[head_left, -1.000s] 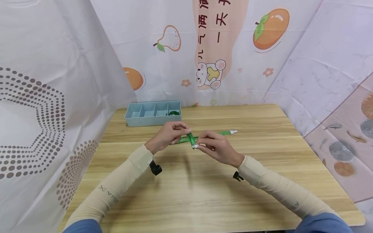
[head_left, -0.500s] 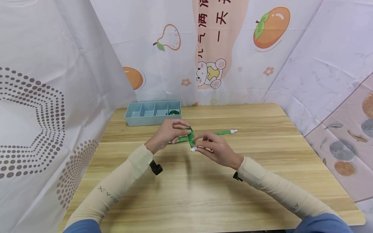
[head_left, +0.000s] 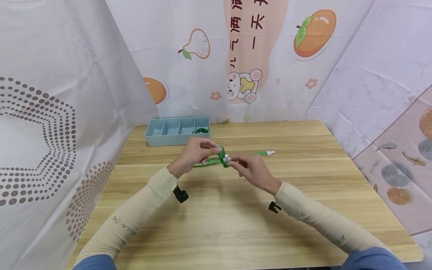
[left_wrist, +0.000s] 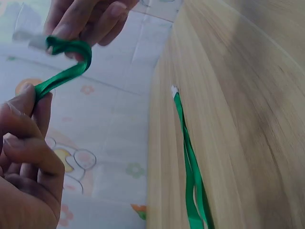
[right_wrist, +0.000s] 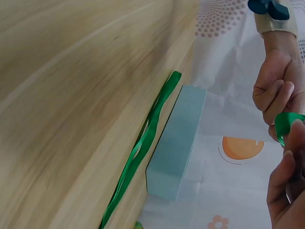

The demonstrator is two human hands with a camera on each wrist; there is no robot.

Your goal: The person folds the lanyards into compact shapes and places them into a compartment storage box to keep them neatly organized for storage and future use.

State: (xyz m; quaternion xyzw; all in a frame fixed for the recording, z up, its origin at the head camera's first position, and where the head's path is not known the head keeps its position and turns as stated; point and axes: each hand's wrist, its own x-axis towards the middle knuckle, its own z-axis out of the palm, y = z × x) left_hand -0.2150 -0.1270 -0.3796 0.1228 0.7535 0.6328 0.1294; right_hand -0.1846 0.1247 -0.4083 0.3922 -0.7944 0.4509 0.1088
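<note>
Between both hands a green lanyard (left_wrist: 64, 76) hangs in the air, bent into a curve. My left hand (head_left: 197, 153) pinches its ribbon between thumb and fingers. With thumb and fingers, my right hand (head_left: 254, 170) pinches the other end by the white plastic clip (head_left: 226, 159), which points upward in the head view and is blurred in the left wrist view. Behind the hands a second green lanyard (right_wrist: 150, 133) lies stretched across the table, its white clip (head_left: 270, 152) toward the right. The hands cover its middle in the head view.
A light blue box (head_left: 175, 141) with several compartments stands at the back left of the wooden table (head_left: 236, 232). Coiled green ribbon (head_left: 202, 131) sits in its rightmost compartment. A printed curtain (head_left: 189, 86) hangs right behind the table.
My right hand has turned the white clip from hanging low to pointing up, bringing it higher against the ribbon. The left hand has stayed almost in place.
</note>
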